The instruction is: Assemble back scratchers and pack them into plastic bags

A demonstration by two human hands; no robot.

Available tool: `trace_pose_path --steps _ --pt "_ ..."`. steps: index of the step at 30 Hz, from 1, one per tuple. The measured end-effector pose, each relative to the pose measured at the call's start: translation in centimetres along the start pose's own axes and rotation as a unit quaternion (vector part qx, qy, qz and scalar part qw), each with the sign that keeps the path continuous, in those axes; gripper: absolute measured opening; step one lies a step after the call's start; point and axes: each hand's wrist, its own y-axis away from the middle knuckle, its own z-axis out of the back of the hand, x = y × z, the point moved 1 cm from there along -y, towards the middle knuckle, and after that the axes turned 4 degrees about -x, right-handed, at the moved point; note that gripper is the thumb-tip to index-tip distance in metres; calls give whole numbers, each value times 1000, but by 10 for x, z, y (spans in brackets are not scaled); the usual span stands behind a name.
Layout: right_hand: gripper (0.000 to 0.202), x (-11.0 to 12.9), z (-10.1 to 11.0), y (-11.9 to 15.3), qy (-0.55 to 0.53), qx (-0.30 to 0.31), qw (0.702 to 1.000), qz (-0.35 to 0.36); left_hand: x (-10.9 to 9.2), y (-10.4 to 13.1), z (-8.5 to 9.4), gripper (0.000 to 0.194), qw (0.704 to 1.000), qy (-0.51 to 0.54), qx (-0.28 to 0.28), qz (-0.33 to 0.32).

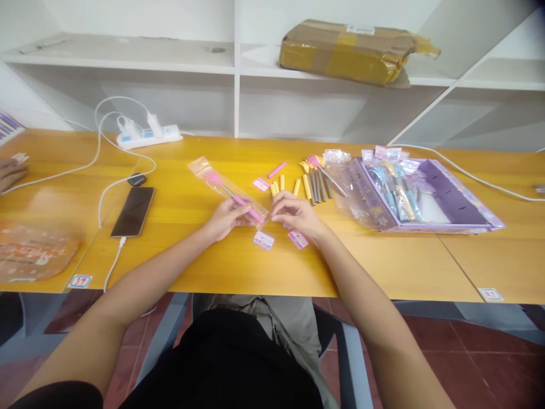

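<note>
My left hand (pixel 230 218) grips a clear plastic bag (pixel 198 166) with a pink back scratcher (pixel 238 200) inside, its claw end pointing up and left, its handle toward my right hand. With closed fingers, my right hand (pixel 293 213) pinches the bag's near right end; the fingertips are partly hidden. Close to my hands lie small printed cards, among them a purple one (pixel 264 240) and a pink one (pixel 298 239). Just beyond are a loose pink handle (pixel 276 170), several yellow handles (pixel 297 187) and several metal rods with yellow or pink claw heads (pixel 315 182).
To the right stands an open purple box (pixel 451 227) holding bagged blue items (pixel 395 193), with empty-looking clear bags (pixel 351 199) beside it. A phone (pixel 133 211) on a cable, a power strip (pixel 150 137) and an orange-printed pouch (pixel 36 253) lie left. Another person's hand (pixel 11 173) shows far left.
</note>
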Motion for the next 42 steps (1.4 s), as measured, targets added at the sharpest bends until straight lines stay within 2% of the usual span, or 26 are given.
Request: trace_pose_path --steps 5,9,14,16,20,25,31,36,42 --pt "30 -1 -6 -2 29 -19 999 -2 0 5 -5 55 999 -30 31 4" --pt "37 -3 -12 -3 17 -23 999 -16 1 6 -7 53 998 -46 34 4" --pt "43 -10 -22 0 -66 -24 991 -110 7 5 -10 54 996 -80 40 -18" --pt "45 -11 -26 0 -74 -38 989 -122 10 4 -11 56 993 -96 46 -44" --pt "46 -9 -31 -1 -84 -38 989 -115 13 4 -12 59 990 -107 38 -78" --pt "44 -6 -31 0 -62 -29 992 -103 14 4 -12 56 991 -106 40 -67" --pt "40 -10 -35 2 0 -65 995 -71 14 4 -12 74 993 -98 24 -68" --pt "31 -5 -38 6 74 -69 994 -49 13 7 -15 69 992 -103 16 -75" --pt "35 1 -38 7 43 -69 995 -65 8 8 -17 62 992 -106 16 -70"
